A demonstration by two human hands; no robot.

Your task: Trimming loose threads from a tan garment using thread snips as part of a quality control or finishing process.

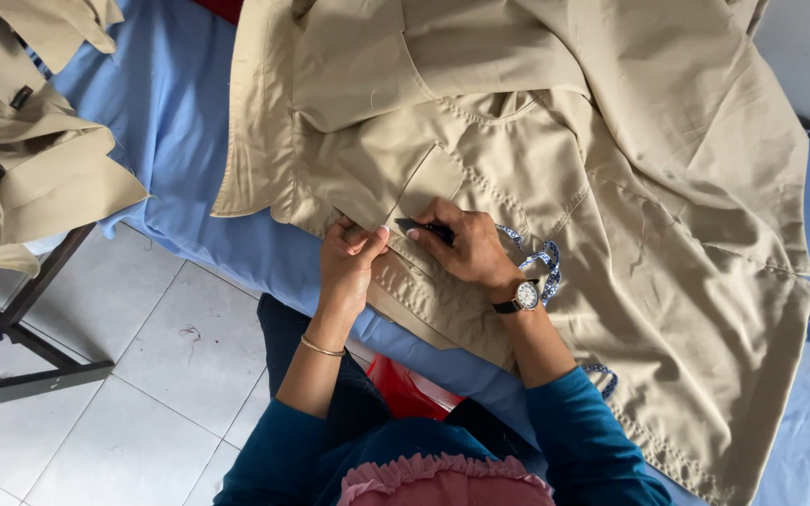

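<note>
Left hand [349, 258]: fingers pinching the edge of the khaki garment [611, 187]. Right hand [461, 245]: fingers pressed together around a dark pen-like tool [421, 226], tip on the fabric just beside the left fingers.

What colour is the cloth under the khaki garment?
Light blue cloth, plain, seen best in the head view, beneath the khaki garment.

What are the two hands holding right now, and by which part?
Left hand pinches the khaki garment at its edge; right hand holds a dark slim tool near its tip.
</note>
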